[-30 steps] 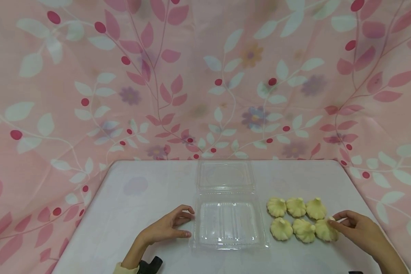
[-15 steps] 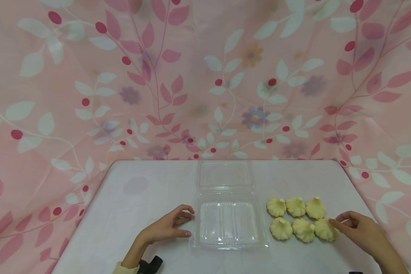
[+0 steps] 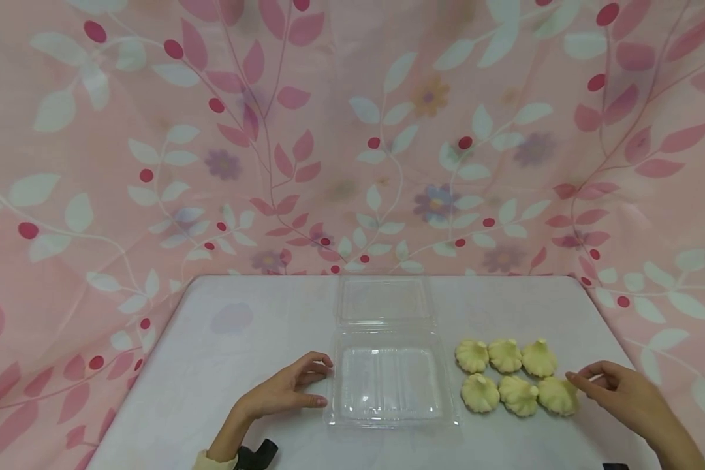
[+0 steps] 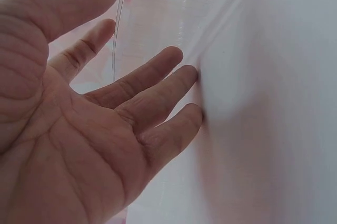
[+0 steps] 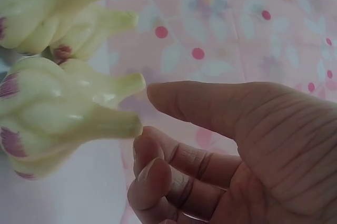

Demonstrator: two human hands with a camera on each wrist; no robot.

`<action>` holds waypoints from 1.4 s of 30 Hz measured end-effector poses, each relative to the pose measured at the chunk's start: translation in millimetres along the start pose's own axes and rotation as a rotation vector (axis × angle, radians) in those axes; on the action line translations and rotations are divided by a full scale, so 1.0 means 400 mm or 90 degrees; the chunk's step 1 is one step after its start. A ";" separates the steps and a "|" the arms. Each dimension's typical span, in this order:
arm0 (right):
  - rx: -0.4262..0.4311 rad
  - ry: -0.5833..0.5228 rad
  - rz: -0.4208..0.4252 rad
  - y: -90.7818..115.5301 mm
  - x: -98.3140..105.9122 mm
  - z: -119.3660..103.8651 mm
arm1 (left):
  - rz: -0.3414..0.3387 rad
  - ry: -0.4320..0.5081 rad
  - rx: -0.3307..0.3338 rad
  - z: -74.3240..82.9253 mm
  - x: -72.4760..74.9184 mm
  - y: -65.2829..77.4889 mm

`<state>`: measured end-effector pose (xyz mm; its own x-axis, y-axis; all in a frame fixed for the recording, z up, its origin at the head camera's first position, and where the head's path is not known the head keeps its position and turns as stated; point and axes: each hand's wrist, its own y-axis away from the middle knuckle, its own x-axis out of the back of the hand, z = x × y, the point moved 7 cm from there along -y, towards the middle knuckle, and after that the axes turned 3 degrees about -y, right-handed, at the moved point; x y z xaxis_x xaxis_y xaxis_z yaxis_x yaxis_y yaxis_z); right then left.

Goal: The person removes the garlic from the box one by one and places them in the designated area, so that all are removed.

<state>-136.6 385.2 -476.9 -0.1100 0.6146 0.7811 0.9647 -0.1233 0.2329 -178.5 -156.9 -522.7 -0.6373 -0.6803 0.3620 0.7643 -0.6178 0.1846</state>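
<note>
Several pale yellow-green garlic bulbs (image 3: pixel 519 395), with purple streaks in the right wrist view, sit in two rows on the right of the table. My right hand (image 3: pixel 619 395) is just right of the front-right garlic bulb (image 3: pixel 558 396), its fingers loosely bent and holding nothing. In the right wrist view the thumb tip is close to a bulb's stem (image 5: pixel 118 124). A clear plastic clamshell box (image 3: pixel 390 418) lies unfolded mid-table, its lid (image 3: pixel 384 300) laid back. At the box's left edge is my left hand (image 3: pixel 288 388), fingers spread and relaxed; whether they touch it I cannot tell.
The white-covered table (image 3: pixel 258 313) has its far edge against a pink floral curtain (image 3: pixel 341 130). A black wrist device (image 3: pixel 258 454) sits by the left sleeve (image 3: pixel 214 460), and another dark piece (image 3: pixel 615 466) shows at the bottom right.
My right thumb and fingertips have drawn slightly back to the right from the front-right garlic bulb, leaving more of it visible. The left hand and the box stay as they were.
</note>
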 end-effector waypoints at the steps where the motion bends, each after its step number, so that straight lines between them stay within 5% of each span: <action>1: 0.001 0.001 0.004 -0.001 0.003 -0.001 | -0.001 0.000 -0.002 0.000 0.000 0.000; 16: -0.022 -0.017 -0.027 -0.007 0.005 0.013 | 0.009 0.011 -0.040 0.000 0.001 0.002; 24: 0.027 -0.015 -0.056 -0.003 -0.024 -0.010 | 0.018 0.000 -0.049 0.005 0.004 0.012; 33: 0.112 -0.032 -0.018 0.017 -0.032 -0.050 | 0.026 -0.009 -0.047 0.005 0.008 0.024; 42: 0.097 -0.020 -0.023 0.014 -0.026 -0.049 | 0.035 -0.031 -0.043 0.009 0.012 0.033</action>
<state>-134.8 362.9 -472.5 -0.1401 0.6403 0.7552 0.9856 0.0171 0.1683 -171.3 -167.0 -515.4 -0.5872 -0.6955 0.4140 0.7892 -0.6057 0.1019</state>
